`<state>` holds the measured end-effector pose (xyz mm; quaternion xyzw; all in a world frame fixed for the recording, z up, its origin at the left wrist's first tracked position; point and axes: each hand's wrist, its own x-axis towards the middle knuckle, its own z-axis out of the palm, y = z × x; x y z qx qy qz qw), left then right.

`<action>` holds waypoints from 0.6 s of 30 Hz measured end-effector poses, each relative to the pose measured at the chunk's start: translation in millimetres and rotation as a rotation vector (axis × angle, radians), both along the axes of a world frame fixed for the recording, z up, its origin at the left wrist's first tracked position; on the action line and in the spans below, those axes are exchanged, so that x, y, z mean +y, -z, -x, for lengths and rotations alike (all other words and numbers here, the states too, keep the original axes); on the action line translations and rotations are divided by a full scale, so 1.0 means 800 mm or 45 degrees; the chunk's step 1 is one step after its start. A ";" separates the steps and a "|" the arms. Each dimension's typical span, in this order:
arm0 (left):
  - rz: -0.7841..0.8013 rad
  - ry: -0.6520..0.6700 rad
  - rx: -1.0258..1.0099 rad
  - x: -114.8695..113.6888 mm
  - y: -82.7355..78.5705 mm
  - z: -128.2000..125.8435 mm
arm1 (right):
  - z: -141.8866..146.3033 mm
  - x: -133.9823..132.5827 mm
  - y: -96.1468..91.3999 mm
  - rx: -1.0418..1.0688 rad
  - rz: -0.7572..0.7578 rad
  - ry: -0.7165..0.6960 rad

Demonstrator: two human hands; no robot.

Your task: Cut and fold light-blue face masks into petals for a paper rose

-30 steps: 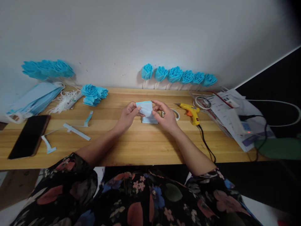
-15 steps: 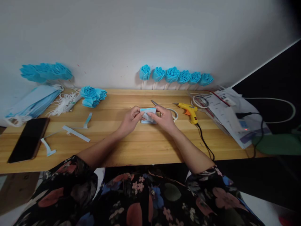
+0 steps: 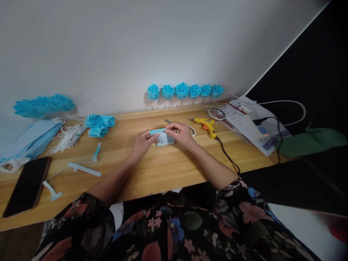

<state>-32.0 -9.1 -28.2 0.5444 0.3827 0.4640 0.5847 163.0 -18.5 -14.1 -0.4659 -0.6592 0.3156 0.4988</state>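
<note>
A: What is hidden or hard to make out?

B: The light-blue folded piece (image 3: 162,138) is partly covered by fingers, so it cannot be told whether one sheet or a small stack is held. Only a thin metal tip (image 3: 168,121) is seen behind the right hand (image 3: 181,135); the rest is concealed. The pile of blue masks (image 3: 25,141) is cut off at the left edge.

A: How are materials and shapes described?

B: A soft, matte, pleated fabric is suggested, folded into a small rectangle with a paler face. The wooden table (image 3: 163,170) is smooth and striped with grain. A yellow glue gun (image 3: 207,125) of hard plastic is laid beside the right hand, its black cord trailing off the front edge. Rolled blue roses (image 3: 185,90) are lined against the wall.

A: Where is the piece, and how is it held?

B: It is kept low over the table's middle. Its left end is pinched by the left hand (image 3: 143,142); its top right edge is nipped by the right hand's narrowed fingertips.
</note>
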 end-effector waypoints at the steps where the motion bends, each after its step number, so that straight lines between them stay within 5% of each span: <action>1: 0.012 -0.019 -0.009 0.001 -0.001 0.001 | -0.003 0.003 0.001 0.057 0.016 0.027; 6: 0.063 -0.124 -0.138 0.002 -0.006 0.003 | -0.015 0.010 0.001 0.118 0.016 0.034; 12: 0.041 -0.124 -0.158 -0.001 -0.003 -0.002 | -0.003 0.001 -0.007 -0.210 -0.006 -0.154; 18: 0.030 -0.195 -0.159 0.002 0.000 -0.001 | 0.000 0.002 -0.001 -0.288 -0.028 -0.079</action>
